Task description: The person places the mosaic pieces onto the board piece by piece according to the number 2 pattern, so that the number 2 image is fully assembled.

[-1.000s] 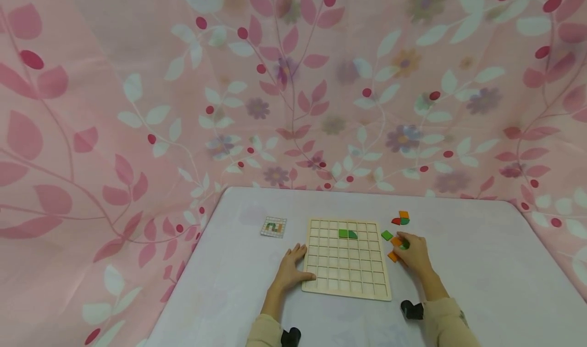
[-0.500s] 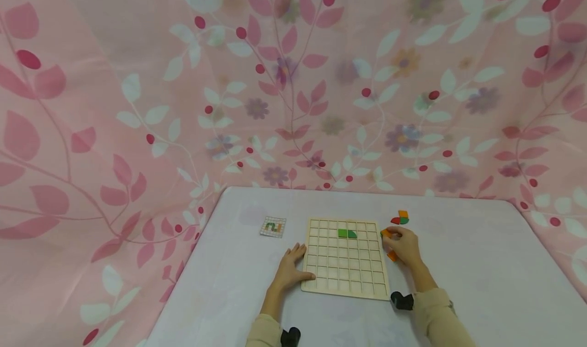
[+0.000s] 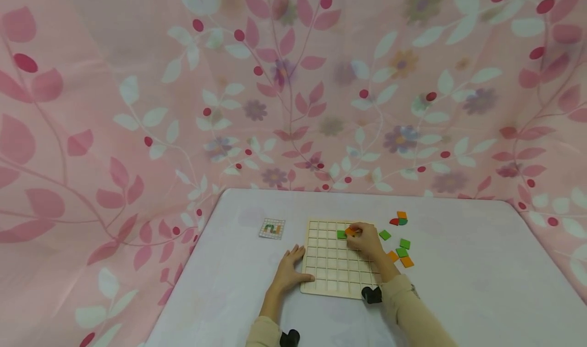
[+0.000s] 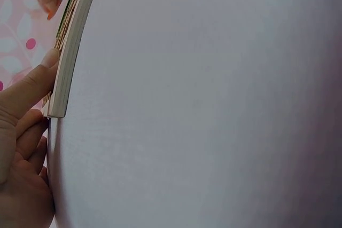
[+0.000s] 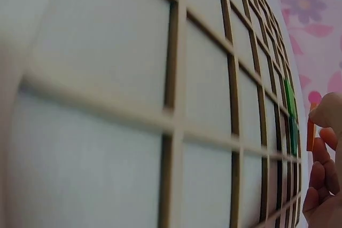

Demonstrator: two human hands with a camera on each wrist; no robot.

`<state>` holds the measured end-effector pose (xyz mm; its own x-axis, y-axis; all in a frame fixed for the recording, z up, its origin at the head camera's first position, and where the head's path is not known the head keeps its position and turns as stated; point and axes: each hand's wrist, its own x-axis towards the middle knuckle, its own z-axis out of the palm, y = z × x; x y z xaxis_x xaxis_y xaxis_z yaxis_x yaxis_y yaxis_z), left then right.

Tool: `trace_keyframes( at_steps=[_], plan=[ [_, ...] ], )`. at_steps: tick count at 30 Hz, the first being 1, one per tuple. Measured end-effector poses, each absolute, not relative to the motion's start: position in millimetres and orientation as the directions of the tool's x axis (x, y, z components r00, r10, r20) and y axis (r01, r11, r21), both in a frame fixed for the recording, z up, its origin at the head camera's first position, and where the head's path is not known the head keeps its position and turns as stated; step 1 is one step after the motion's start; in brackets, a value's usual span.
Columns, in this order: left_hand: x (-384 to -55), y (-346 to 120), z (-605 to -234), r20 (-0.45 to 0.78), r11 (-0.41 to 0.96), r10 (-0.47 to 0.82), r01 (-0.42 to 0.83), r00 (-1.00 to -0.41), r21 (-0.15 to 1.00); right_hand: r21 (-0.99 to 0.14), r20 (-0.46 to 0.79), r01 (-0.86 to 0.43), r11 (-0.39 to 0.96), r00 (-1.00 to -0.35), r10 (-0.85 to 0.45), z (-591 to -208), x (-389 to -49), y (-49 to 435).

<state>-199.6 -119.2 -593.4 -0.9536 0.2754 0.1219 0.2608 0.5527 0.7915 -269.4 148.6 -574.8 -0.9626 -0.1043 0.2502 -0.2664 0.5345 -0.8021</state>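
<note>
Arriving over board (image 3: 327,273): orange tile (image 3: 350,232)

No legible text (nor any numbers).

The right hand (image 5: 332,177) is pinching a flat orange tile (image 5: 310,134) near two green tiles (image 5: 289,98) far across a wooden grid board (image 5: 208,62).

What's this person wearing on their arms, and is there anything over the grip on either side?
Beige left sleeve and matching right sleeve, both ending short of the wrist. A small black rounded device sits by each cuff: left device, right device. The left grip and right grip are ungloved.
</note>
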Motion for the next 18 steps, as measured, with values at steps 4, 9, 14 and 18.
trace_keyframes(
  at_steps=[4, 9, 14, 18],
  plan=[
    [-198, -119, -592, 0.115, 0.55, 0.27, 0.251, -0.956, 0.797, -0.77, 0.303, -0.347, 0.535, -0.937, -0.172, -576, -277, 132],
    [-198, -120, -590, 0.105, 0.545, 0.268, 0.24, -0.958, 0.803, -0.735, 0.289, -0.372, 0.567, -0.928, -0.234, -575, -284, 117],
    [-197, -119, -589, 0.094, 0.541, 0.263, 0.227, -0.96, 0.81, -0.734, 0.235, -0.354, 0.58, -0.933, -0.272, -576, -287, 110],
    [-197, -119, -589, 0.089, 0.542, 0.26, 0.222, -0.962, 0.811, -0.759, 0.234, -0.36, 0.542, -0.928, -0.289, -577, -288, 110]
  ],
)
